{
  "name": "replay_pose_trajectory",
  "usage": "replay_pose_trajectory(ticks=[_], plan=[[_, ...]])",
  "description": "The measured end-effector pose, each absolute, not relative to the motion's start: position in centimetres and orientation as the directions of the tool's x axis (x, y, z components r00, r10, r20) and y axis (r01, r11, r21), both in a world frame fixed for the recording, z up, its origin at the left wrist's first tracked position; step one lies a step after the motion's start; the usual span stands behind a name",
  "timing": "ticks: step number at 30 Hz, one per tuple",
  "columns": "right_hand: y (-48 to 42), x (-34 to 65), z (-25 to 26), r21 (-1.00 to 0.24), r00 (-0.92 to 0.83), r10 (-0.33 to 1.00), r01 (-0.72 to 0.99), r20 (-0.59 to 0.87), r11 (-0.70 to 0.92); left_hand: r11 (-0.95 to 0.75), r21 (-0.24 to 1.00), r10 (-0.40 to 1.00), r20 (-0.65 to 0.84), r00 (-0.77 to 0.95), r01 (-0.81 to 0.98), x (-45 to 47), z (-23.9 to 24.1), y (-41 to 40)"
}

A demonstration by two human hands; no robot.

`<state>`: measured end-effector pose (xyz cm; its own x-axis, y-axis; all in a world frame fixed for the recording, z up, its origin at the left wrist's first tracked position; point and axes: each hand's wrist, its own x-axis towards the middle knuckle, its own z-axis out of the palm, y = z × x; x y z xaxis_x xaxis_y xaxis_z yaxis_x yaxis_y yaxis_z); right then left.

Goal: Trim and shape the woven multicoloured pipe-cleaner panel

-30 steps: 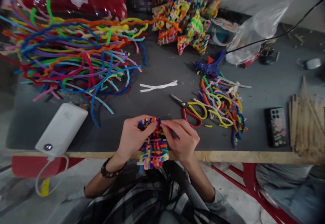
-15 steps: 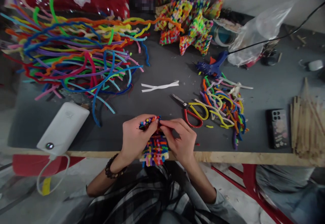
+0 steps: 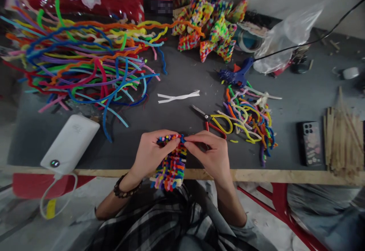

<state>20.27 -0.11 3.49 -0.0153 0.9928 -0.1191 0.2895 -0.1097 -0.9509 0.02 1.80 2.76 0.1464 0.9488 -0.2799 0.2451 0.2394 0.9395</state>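
Observation:
A multicoloured woven pipe-cleaner piece (image 3: 171,167) hangs at the table's front edge, over my lap. My left hand (image 3: 152,150) is closed on its upper part, with thumb and fingers gripping the top edge. Beside that thumb, my right hand (image 3: 209,150) pinches at the top right corner, where a short blue pipe-cleaner end (image 3: 181,138) shows. What lies right between the right fingertips is too small to make out fully. Scissors (image 3: 212,121) with one red and one yellow handle lie just beyond my right hand, which partly covers the red loop.
Loose pipe cleaners (image 3: 85,61) are heaped at back left, above a white power bank (image 3: 71,141). Finished woven shapes (image 3: 211,27) stand at the back. A blue glue gun (image 3: 238,74), pipe-cleaner offcuts (image 3: 253,118), a phone (image 3: 309,142) and wooden sticks (image 3: 343,141) lie right. White strips (image 3: 178,97) lie centre.
My right hand has shifted slightly right, opening a small gap from the left thumb. The woven piece has turned a little, its lower end swinging left, and more of it shows.

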Motion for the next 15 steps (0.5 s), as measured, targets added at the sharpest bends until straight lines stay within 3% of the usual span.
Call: replay_pose_trajectory(ticks=[9, 15], plan=[[-0.47, 19.38, 3.37, -0.877, 0.031, 0.996, 0.476, 0.083, 0.058, 0.181, 0.942, 0.959, -0.233, 0.162, 0.284, 0.01, 2.56, 2.01], [-0.65, 19.47, 2.80, -0.910, 0.032, 0.999, 0.414, 0.038, 0.022, 0.111, 0.939, 0.961, -0.185, 0.207, 0.325, -0.03, 2.70, 2.06]])
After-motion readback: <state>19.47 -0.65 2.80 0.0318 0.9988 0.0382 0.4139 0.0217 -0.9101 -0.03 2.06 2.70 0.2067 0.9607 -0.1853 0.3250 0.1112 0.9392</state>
